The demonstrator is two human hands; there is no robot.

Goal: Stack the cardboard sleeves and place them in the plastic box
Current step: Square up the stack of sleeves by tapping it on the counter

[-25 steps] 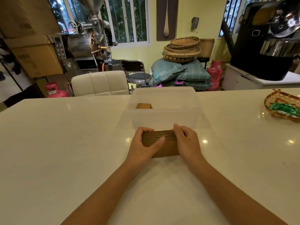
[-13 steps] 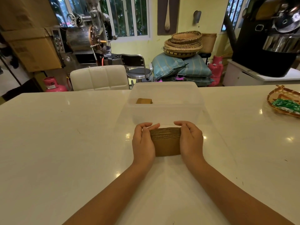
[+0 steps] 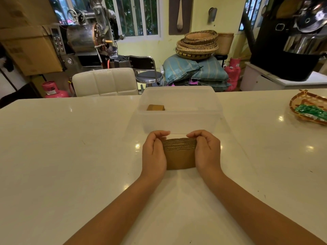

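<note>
A thick stack of brown cardboard sleeves [image 3: 179, 154] stands on edge on the white table, just in front of the clear plastic box [image 3: 178, 119]. My left hand [image 3: 153, 154] presses the stack's left end and my right hand [image 3: 207, 152] presses its right end, fingers curled over the top. Inside the box, at its far left, lies another small brown stack of sleeves [image 3: 156, 107]. The near wall of the box is a hand's width beyond my fingertips.
A woven tray with green packets [image 3: 309, 110] sits at the table's right edge. A white padded chair [image 3: 105, 82] stands behind the far table edge, left of the box. The white table [image 3: 70, 147] spreads wide on both sides.
Both hands have shifted from lying over the stack to squeezing it squarely from its two ends. The stack now stands more upright and even.
</note>
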